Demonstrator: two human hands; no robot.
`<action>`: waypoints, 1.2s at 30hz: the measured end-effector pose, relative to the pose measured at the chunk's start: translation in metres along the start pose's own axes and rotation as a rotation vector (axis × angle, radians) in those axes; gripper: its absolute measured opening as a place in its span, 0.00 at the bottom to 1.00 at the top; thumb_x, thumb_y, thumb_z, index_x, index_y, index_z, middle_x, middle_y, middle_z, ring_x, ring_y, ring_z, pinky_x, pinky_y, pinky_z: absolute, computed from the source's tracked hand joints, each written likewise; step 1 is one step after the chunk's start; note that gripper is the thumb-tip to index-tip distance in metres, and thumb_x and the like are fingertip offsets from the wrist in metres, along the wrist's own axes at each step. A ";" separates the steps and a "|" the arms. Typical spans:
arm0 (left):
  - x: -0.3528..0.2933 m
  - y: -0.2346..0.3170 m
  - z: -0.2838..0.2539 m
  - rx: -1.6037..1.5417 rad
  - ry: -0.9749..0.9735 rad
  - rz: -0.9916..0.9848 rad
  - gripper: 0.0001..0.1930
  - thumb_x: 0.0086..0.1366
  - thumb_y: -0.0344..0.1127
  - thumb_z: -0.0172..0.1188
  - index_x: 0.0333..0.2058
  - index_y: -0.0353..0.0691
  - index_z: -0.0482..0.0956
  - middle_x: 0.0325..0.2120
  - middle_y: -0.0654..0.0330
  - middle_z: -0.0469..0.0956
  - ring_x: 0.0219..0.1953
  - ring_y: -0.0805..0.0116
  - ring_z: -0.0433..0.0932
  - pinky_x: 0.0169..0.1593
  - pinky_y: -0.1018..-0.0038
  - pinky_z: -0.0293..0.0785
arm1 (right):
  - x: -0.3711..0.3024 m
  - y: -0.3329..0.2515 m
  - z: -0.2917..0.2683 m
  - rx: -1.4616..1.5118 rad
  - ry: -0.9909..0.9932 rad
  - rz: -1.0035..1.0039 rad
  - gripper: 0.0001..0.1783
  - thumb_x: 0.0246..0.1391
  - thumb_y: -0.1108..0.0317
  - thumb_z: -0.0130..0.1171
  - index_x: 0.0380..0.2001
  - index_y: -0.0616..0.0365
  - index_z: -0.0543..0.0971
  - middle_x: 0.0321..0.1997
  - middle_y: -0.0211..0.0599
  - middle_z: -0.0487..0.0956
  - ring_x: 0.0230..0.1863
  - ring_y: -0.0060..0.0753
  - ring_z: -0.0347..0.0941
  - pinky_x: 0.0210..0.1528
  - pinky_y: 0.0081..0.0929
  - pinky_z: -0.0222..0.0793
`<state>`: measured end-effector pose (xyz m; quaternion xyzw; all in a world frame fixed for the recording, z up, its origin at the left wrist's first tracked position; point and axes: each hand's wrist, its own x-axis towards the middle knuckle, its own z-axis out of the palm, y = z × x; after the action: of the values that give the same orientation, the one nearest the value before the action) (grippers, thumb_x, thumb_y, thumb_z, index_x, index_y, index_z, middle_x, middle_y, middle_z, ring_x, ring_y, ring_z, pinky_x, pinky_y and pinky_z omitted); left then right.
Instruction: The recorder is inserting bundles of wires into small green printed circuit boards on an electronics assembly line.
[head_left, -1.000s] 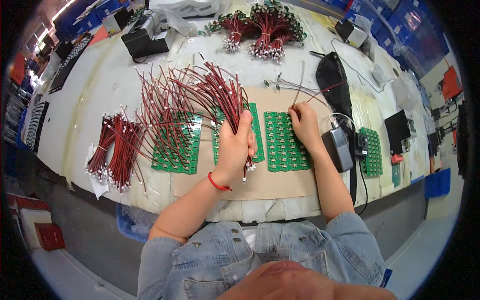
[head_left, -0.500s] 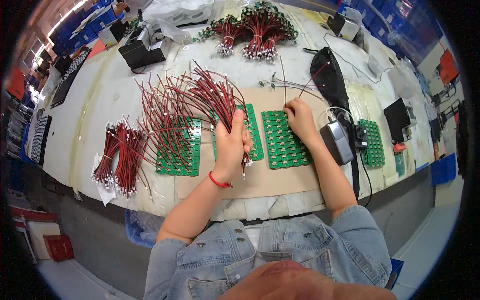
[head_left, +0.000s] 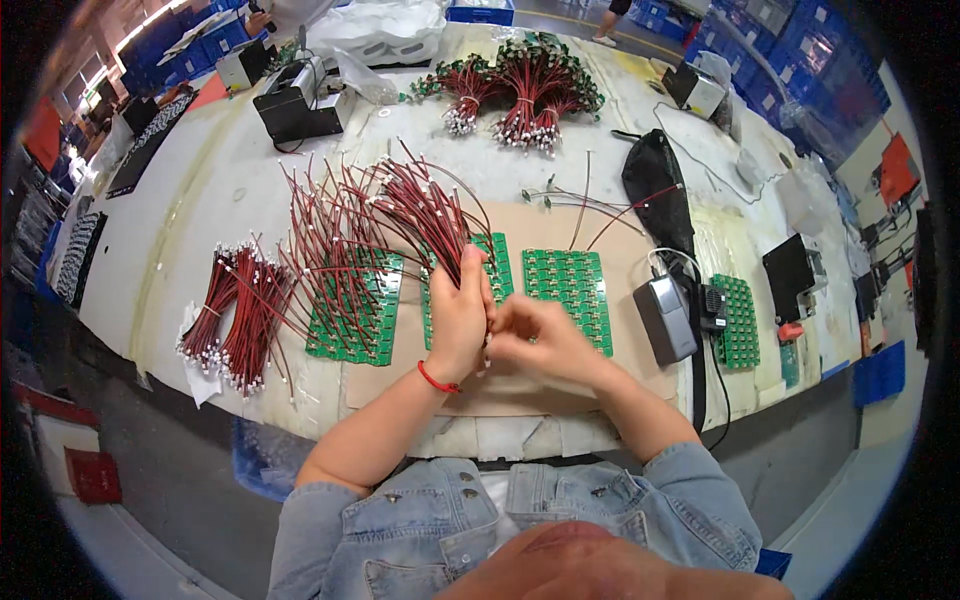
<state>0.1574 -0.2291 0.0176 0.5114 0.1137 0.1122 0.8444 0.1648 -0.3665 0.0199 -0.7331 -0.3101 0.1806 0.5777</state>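
Note:
My left hand (head_left: pixel 460 318) is wrapped round a bundle of red-and-black wires (head_left: pixel 425 200) with white connectors, which fan out above the fist. At the lower end of that bundle, my right hand (head_left: pixel 545 338) pinches at the wire ends; its fingertips partly hide them. Beneath my hands are a green circuit board panel (head_left: pixel 497 262) and, to the right, another green panel (head_left: pixel 565 275), partly covered by my right hand. One wire (head_left: pixel 586 195) and a red wire (head_left: pixel 630 210) extend from that right panel's top edge. Many wires lie over the left green panel (head_left: pixel 375 335).
Tied wire bundles (head_left: pixel 240 320) lie at the left. Finished-looking bundles with green ends (head_left: pixel 530 90) lie at the back. On the right are a grey power box (head_left: pixel 664 318), a black pouch (head_left: pixel 655 180) and another green panel (head_left: pixel 738 325). A black device (head_left: pixel 290 110) stands back left.
My right hand has left the top of the right panel and moved left and nearer, to the lower end of the bundle in my left hand. The view has tilted slightly.

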 end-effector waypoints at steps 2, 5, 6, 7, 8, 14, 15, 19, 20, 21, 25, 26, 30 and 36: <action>-0.002 0.000 0.000 0.080 0.022 0.026 0.17 0.70 0.47 0.46 0.32 0.38 0.66 0.13 0.69 0.61 0.13 0.82 0.60 0.16 0.82 0.56 | -0.001 -0.005 0.007 -0.137 0.054 -0.071 0.10 0.50 0.68 0.63 0.29 0.62 0.74 0.23 0.27 0.74 0.23 0.13 0.65 0.24 0.18 0.63; -0.002 -0.004 -0.001 0.101 0.028 0.070 0.15 0.70 0.46 0.45 0.32 0.39 0.67 0.13 0.70 0.60 0.13 0.82 0.59 0.16 0.82 0.56 | -0.001 0.002 0.002 -0.037 0.050 0.034 0.10 0.50 0.68 0.63 0.29 0.63 0.75 0.22 0.29 0.74 0.22 0.14 0.66 0.24 0.18 0.63; -0.002 -0.006 0.000 0.108 0.030 0.095 0.15 0.70 0.45 0.45 0.32 0.40 0.67 0.13 0.70 0.60 0.13 0.83 0.58 0.16 0.83 0.56 | -0.001 0.003 0.000 -0.034 0.051 0.037 0.10 0.50 0.68 0.63 0.29 0.63 0.75 0.22 0.29 0.74 0.22 0.14 0.66 0.24 0.18 0.63; -0.003 -0.006 0.001 0.110 0.031 0.090 0.15 0.70 0.45 0.45 0.32 0.40 0.67 0.13 0.70 0.60 0.13 0.83 0.58 0.16 0.83 0.56 | -0.002 0.003 -0.001 -0.003 0.041 0.047 0.09 0.50 0.68 0.63 0.29 0.63 0.76 0.22 0.29 0.75 0.22 0.14 0.66 0.24 0.18 0.63; -0.005 -0.005 0.002 0.123 0.012 0.113 0.15 0.70 0.45 0.46 0.32 0.39 0.67 0.13 0.70 0.60 0.13 0.83 0.58 0.16 0.82 0.55 | -0.003 0.004 -0.002 0.028 0.032 0.058 0.09 0.50 0.68 0.63 0.30 0.63 0.76 0.23 0.29 0.75 0.21 0.15 0.66 0.24 0.18 0.63; -0.005 0.000 0.003 0.227 -0.021 0.204 0.14 0.69 0.43 0.49 0.30 0.39 0.69 0.14 0.70 0.64 0.13 0.84 0.60 0.16 0.82 0.55 | -0.005 0.007 -0.011 0.000 0.043 0.039 0.08 0.51 0.68 0.62 0.30 0.63 0.79 0.23 0.27 0.75 0.22 0.12 0.64 0.23 0.16 0.60; -0.004 -0.001 0.002 0.285 -0.027 0.271 0.14 0.68 0.43 0.50 0.29 0.39 0.70 0.14 0.70 0.65 0.13 0.84 0.61 0.16 0.82 0.55 | -0.005 0.006 -0.014 0.042 0.046 0.074 0.08 0.51 0.68 0.62 0.29 0.62 0.79 0.24 0.25 0.75 0.23 0.12 0.64 0.22 0.15 0.58; 0.000 0.004 -0.002 0.272 -0.037 0.148 0.15 0.65 0.45 0.55 0.30 0.39 0.71 0.15 0.68 0.68 0.13 0.83 0.64 0.14 0.82 0.58 | -0.002 -0.009 -0.029 0.395 -0.098 0.366 0.10 0.56 0.61 0.58 0.31 0.58 0.79 0.22 0.23 0.75 0.21 0.11 0.66 0.20 0.13 0.56; 0.000 0.004 -0.001 0.279 -0.031 0.121 0.15 0.65 0.45 0.55 0.30 0.39 0.71 0.15 0.68 0.68 0.13 0.83 0.64 0.14 0.82 0.58 | 0.000 -0.004 -0.028 0.460 -0.142 0.379 0.13 0.58 0.59 0.55 0.33 0.59 0.79 0.25 0.26 0.76 0.20 0.12 0.66 0.17 0.11 0.54; 0.001 0.004 0.001 0.264 0.000 0.121 0.15 0.65 0.46 0.56 0.30 0.38 0.71 0.14 0.67 0.68 0.12 0.83 0.64 0.14 0.82 0.58 | 0.002 -0.001 -0.030 0.546 -0.184 0.392 0.14 0.59 0.59 0.54 0.33 0.59 0.79 0.26 0.27 0.77 0.19 0.12 0.67 0.16 0.11 0.53; 0.003 0.000 0.001 0.236 0.003 0.119 0.17 0.64 0.48 0.56 0.31 0.37 0.71 0.14 0.67 0.68 0.11 0.83 0.63 0.14 0.82 0.58 | 0.005 0.006 -0.029 0.758 -0.215 0.453 0.14 0.60 0.60 0.52 0.34 0.61 0.77 0.29 0.31 0.77 0.19 0.11 0.67 0.14 0.09 0.51; 0.003 0.000 0.001 0.236 -0.010 0.138 0.17 0.64 0.48 0.56 0.31 0.37 0.71 0.14 0.67 0.69 0.12 0.83 0.63 0.14 0.82 0.58 | 0.004 0.005 -0.028 0.764 -0.215 0.461 0.14 0.60 0.60 0.52 0.34 0.61 0.77 0.29 0.31 0.77 0.19 0.11 0.67 0.14 0.09 0.51; 0.001 -0.001 0.000 0.274 -0.018 0.166 0.16 0.65 0.46 0.56 0.31 0.37 0.72 0.15 0.68 0.68 0.14 0.83 0.64 0.17 0.82 0.59 | 0.002 0.001 -0.020 0.639 -0.170 0.498 0.12 0.58 0.59 0.56 0.31 0.57 0.76 0.26 0.26 0.76 0.17 0.10 0.66 0.14 0.08 0.50; 0.001 -0.010 -0.001 0.295 -0.050 0.236 0.16 0.65 0.46 0.56 0.30 0.37 0.71 0.16 0.69 0.69 0.16 0.83 0.64 0.20 0.81 0.60 | -0.001 0.007 -0.013 0.631 -0.168 0.502 0.11 0.53 0.60 0.61 0.28 0.55 0.75 0.22 0.22 0.73 0.14 0.10 0.63 0.13 0.09 0.48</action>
<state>0.1591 -0.2321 0.0080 0.6419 0.0468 0.1799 0.7439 0.1745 -0.3777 0.0166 -0.5555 -0.0971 0.4616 0.6848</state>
